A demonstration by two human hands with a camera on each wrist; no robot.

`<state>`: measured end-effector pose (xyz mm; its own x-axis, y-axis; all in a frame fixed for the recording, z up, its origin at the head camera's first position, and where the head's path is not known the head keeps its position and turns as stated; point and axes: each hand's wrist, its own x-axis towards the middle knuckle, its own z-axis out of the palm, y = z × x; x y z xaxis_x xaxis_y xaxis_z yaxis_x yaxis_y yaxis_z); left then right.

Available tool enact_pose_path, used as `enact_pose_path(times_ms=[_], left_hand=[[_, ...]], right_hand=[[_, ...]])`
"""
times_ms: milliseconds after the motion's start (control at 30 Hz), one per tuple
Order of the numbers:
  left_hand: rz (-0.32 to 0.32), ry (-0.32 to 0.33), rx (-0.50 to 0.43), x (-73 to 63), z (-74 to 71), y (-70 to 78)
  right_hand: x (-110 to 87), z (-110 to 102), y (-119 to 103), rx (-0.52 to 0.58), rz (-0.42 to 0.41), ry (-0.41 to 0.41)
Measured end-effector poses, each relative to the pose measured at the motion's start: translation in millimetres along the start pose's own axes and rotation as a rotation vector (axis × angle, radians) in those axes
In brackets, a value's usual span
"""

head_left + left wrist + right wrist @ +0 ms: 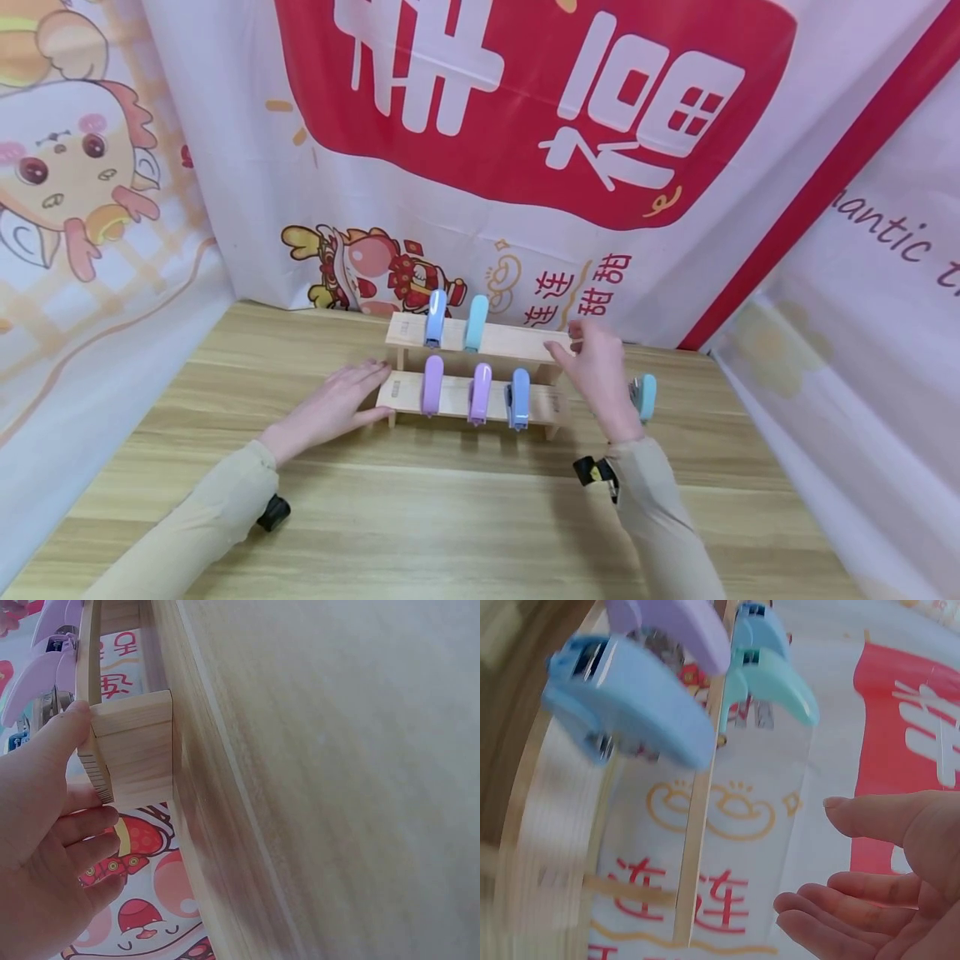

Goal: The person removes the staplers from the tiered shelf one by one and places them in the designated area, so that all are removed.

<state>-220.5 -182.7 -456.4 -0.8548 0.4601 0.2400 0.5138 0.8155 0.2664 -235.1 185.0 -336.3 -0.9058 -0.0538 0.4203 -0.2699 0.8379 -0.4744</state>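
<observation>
A two-tier wooden stand (516, 340) bears small staplers. Its upper shelf carries a blue stapler (436, 318) and a mint stapler (476, 322). Along the lower shelf (90, 652) are two purple staplers (432, 385) and a blue stapler (630, 701). My left hand (341, 406) pinches the lower shelf's left end, thumb (71, 724) at the front edge and a fingertip at the rear edge. By the upper shelf's right end, my right hand (596, 367) has its thumb and fingers spread with nothing between them, apart from the wood in the right wrist view (877, 877).
Another mint stapler (643, 397) is on the wooden table (450, 525), just right of my right wrist. Close behind the stand hangs a printed cloth (247, 208), with more cloth at both sides. Each wrist wears a small black camera (274, 512).
</observation>
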Motion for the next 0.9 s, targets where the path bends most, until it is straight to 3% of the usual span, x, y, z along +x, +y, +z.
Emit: enact_pose_path(times_ms=[533,900], left_hand=[[0.001,0.003,-0.002,-0.4,-1.2,0.2],[-0.003,-0.014,0.007,0.0,0.3,-1.7]], right_hand=[[6.8,35,-45,0.02,-0.093,-0.058],[12.4,56,-64,0.027,-0.043,-0.135]])
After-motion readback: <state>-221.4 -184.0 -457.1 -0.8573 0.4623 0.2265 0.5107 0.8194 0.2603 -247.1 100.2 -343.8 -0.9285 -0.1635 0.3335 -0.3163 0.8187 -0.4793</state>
